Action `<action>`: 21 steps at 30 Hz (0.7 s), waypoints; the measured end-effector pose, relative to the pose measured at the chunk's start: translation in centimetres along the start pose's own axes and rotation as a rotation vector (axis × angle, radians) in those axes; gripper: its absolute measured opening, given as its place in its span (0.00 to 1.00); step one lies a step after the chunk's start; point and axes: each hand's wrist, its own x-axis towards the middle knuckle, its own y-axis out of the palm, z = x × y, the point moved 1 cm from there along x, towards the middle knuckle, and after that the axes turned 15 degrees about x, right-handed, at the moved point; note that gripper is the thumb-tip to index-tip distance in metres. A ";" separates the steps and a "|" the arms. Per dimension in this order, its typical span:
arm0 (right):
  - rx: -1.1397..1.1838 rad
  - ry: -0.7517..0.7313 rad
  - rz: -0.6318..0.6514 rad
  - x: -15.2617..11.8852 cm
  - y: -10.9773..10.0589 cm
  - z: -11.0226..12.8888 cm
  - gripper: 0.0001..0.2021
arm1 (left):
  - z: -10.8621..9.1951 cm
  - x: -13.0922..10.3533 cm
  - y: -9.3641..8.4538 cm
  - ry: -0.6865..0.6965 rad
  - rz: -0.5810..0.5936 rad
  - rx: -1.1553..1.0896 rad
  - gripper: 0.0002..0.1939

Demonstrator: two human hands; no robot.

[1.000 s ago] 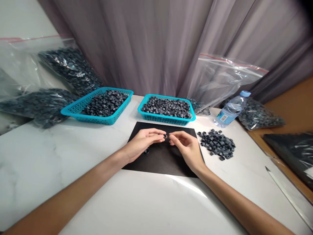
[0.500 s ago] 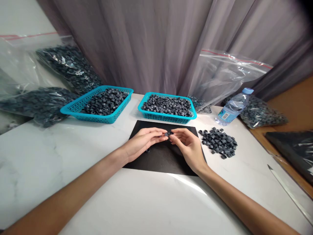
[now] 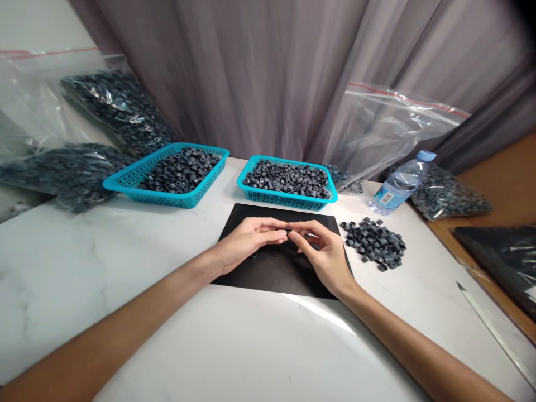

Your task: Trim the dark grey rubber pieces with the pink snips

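Over the black mat [image 3: 276, 273], my left hand [image 3: 249, 239] and my right hand [image 3: 322, 251] meet at the fingertips. Between them is a small dark plastic ring-shaped piece [image 3: 288, 229], pinched from both sides. My fingers cover most of it, so I cannot tell whether it is one part or two fitted together. Another small dark piece [image 3: 253, 255] lies on the mat, partly hidden below my left hand. To the right of my right hand, a loose pile of short dark grey rings [image 3: 374, 243] rests on the white table.
Two blue baskets [image 3: 190, 200] [image 3: 288, 201] full of dark parts stand behind the mat. A water bottle [image 3: 397, 187] is at the back right, by a clear zip bag [image 3: 377, 128]. Filled bags [image 3: 117, 111] lean at the left. A long thin blade-like strip [image 3: 494, 326] lies far right.
My hands have come together: the small grey piece in my left fingers and the dark ring in my right were slightly apart, and now they meet. The view has shifted slightly.
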 end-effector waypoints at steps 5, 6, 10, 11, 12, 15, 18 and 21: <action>0.024 0.013 -0.029 0.1 -0.1 -0.1 0.12 | 0.0 0.0 -0.2 -0.021 -0.032 0.056 0.20; 0.029 0.017 -0.029 0.1 -0.1 -0.1 0.12 | 0.0 0.0 -0.3 -0.022 -0.038 0.060 0.20; 0.025 0.019 -0.019 0.1 -0.1 -0.3 0.13 | 0.1 0.1 -0.3 0.009 -0.032 0.045 0.18; 0.020 0.022 -0.021 0.1 -0.1 -0.3 0.13 | 0.1 0.1 -0.2 0.009 -0.030 0.042 0.18; 0.015 0.027 -0.025 0.1 -0.1 -0.3 0.13 | 0.1 0.1 -0.2 0.002 -0.029 0.044 0.18; -0.010 0.029 -0.036 0.1 -0.2 -0.3 0.13 | 0.1 0.2 -0.1 -0.020 -0.034 0.070 0.18; -0.062 0.022 -0.028 0.0 -0.2 -0.2 0.11 | 0.1 0.3 -0.2 -0.004 -0.045 0.130 0.17; -0.092 0.035 -0.030 0.0 -0.3 -0.3 0.10 | 0.2 0.4 -0.3 0.049 -0.073 0.204 0.16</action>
